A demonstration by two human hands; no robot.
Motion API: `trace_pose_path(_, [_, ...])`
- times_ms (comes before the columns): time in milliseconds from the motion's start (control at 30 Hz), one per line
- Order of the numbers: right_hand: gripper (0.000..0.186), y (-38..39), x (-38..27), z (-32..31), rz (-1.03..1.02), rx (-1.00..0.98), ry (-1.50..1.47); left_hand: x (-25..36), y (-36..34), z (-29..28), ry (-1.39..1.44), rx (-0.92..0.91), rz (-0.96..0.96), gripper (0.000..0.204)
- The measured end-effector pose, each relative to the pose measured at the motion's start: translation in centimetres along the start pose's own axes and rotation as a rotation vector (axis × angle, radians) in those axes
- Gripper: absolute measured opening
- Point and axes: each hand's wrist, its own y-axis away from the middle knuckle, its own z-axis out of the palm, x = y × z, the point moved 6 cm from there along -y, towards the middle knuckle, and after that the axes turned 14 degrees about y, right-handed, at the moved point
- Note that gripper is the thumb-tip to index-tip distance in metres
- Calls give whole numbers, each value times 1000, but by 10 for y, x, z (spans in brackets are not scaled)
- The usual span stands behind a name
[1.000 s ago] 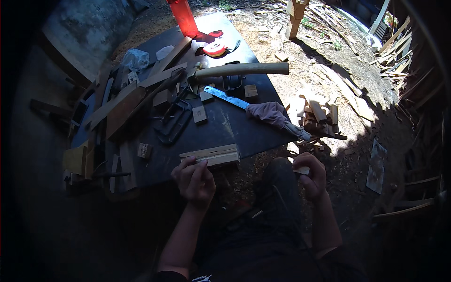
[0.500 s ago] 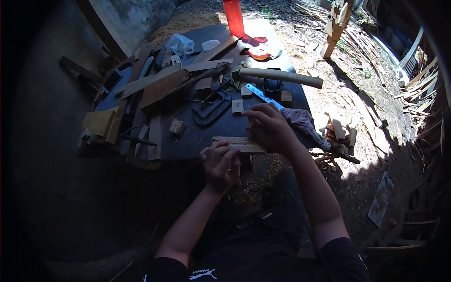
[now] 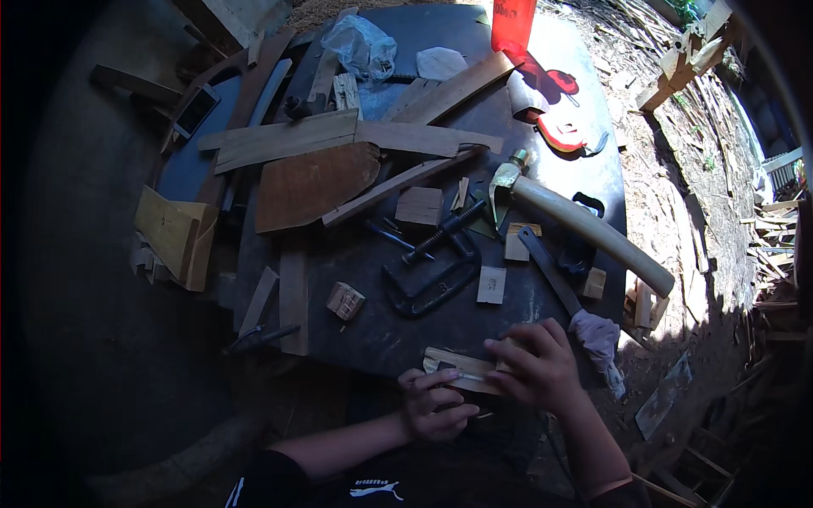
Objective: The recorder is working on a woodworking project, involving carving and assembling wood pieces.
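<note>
A short pale wooden piece (image 3: 476, 381) lies across the table's near edge, between my hands. My left hand (image 3: 436, 406) is closed on its left part, a fingertip against a thin pale strip along its face. My right hand (image 3: 542, 368) closes around the right end and hides it; a small pale bit shows among its fingers, too covered to name. Just beyond are a black C-clamp (image 3: 436, 292), a small square wood block (image 3: 491, 284) and a long flat blade (image 3: 550, 271) with a cloth-wrapped handle (image 3: 595, 334).
A hammer (image 3: 593, 224) lies at the right, near a red tape measure (image 3: 559, 134) and a red container (image 3: 512, 25). Boards (image 3: 318, 186) pile up at the left beside a clear plastic bag (image 3: 364, 46). Another small block (image 3: 345, 300) and pliers (image 3: 262, 339) sit near the front.
My view has shifted, so the tabletop looks larger and my hands sit lower. The right hand has come down from above the wooden piece onto its right end.
</note>
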Motion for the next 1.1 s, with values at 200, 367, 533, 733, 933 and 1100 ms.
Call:
trace_pose_path(200, [49, -10, 11, 0, 114, 3, -17, -3, -11, -5, -23, -218, -91, 27])
trace_pose_path(367, [49, -13, 15, -7, 166, 83, -48, 8, -31, -15, -73, -403, -130, 31])
trace_pose_path(533, [49, -25, 11, -46, 258, 122, -73, 25, -77, -33, -128, -557, -342, 30])
trace_pose_path(733, [48, -18, 22, -118, 440, 133, -43, -16, -204, -48, -157, -305, -344, 31])
trace_pose_path(933, [50, 38, 28, -152, 652, 168, -8, -106, -304, -30, -402, -267, -530, 23])
trace_pose_path(1100, [53, 76, 36, -143, 980, 83, -242, -104, -262, -27, -251, -449, -754, 25])
